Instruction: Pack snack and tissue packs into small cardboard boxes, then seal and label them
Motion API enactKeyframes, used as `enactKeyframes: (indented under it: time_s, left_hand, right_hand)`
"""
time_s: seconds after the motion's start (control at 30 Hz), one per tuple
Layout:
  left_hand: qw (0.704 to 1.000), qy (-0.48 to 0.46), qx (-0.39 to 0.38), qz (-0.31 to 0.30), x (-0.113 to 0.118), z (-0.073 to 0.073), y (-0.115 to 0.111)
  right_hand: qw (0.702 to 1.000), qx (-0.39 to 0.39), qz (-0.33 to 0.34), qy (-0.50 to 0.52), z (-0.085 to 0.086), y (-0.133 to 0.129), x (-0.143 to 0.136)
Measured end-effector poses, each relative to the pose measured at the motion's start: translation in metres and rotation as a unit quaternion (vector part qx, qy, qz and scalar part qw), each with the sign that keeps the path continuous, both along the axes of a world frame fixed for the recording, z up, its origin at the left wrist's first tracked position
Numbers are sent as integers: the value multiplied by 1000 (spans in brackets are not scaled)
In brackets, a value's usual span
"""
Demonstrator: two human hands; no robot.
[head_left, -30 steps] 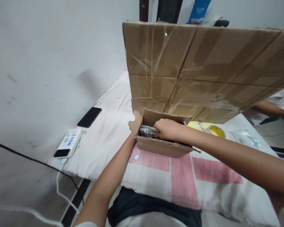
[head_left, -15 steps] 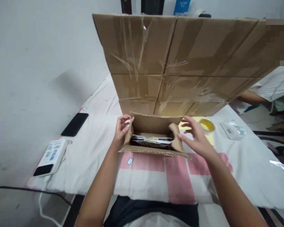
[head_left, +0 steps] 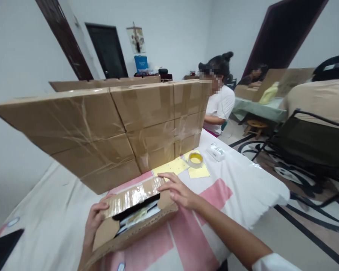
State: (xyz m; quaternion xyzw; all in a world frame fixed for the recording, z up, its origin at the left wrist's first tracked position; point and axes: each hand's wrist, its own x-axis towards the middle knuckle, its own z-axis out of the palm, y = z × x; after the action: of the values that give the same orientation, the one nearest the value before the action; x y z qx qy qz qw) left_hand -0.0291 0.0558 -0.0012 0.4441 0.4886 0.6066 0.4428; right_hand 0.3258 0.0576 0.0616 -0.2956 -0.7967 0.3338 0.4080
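A small brown cardboard box lies on the white and pink cloth near me. Its back flap, covered in clear tape, is folded partly down over packets inside. My left hand grips the box's left end flap. My right hand presses flat on the right end of the taped flap. A roll of yellow tape sits on yellow sheets a little beyond my right hand.
A wall of taped cardboard boxes stands behind the small box. A white device lies near the tape roll, a black phone at far left. A seated person is behind the table; a black chair stands right.
My view swung right and up. The box's back flap came down over the opening. My right hand moved from beside the box onto the flap; my left hand stayed at the left end.
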Motion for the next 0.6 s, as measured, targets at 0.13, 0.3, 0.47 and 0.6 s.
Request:
enactKeyframes:
  time_s: [0.13,0.3,0.47,0.6]
  left_hand:
    - [996,79,-20,43,-4,2,11]
    - [997,-2,-52,56,10,10,1]
    - [997,-55,-43,26,7,4,-4]
    - [996,75,-39,10,-9,2,6]
  right_hand:
    - [998,-24,57,20,-9,-14,1]
    - [990,-96,-65,85,-19,-26,-28]
    - [966,-180,-123,138,-16,-32,-48]
    - [961,-191,-120,159,-11,-33,-50]
